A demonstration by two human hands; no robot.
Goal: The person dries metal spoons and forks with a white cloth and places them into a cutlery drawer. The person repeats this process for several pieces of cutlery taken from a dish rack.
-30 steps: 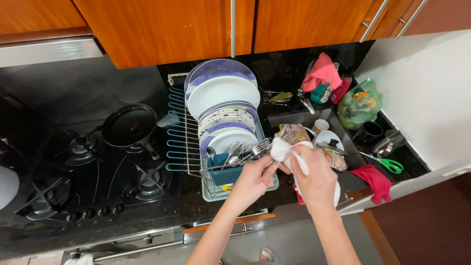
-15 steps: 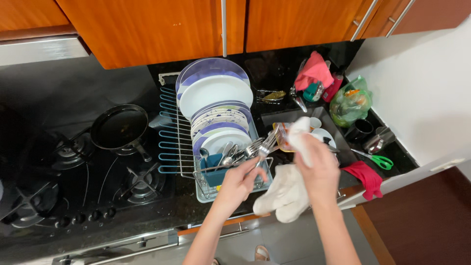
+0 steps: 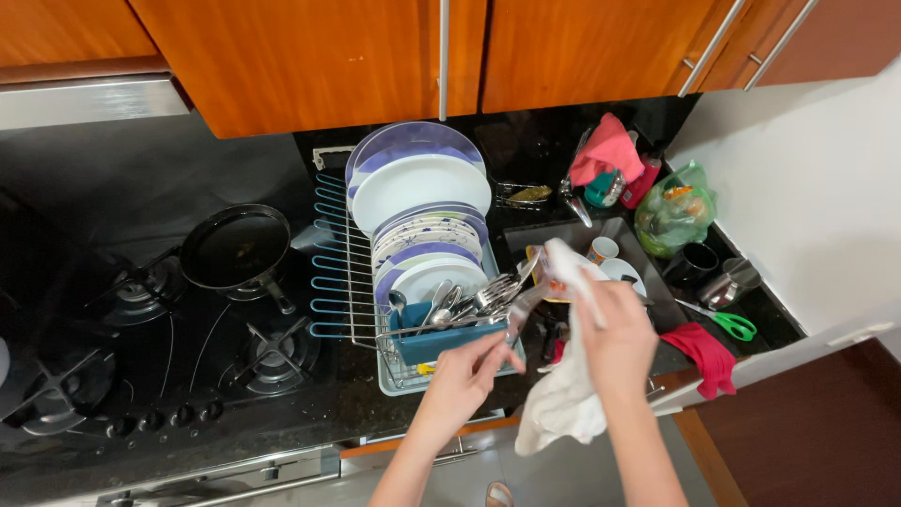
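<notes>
Drying cutlery over the dish rack (image 3: 347, 282)
Left hand (image 3: 465, 376) pinches a utensil (image 3: 521, 310), its length slanting up-right toward the cloth (image 3: 568, 394) clutched by the right hand (image 3: 615, 333).

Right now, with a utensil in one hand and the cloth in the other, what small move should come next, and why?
Probably draw the white cloth along the utensil. The left hand grips its lower end, the right hand holds the cloth around its upper part, and the blue cutlery holder sits just beside them.
</notes>
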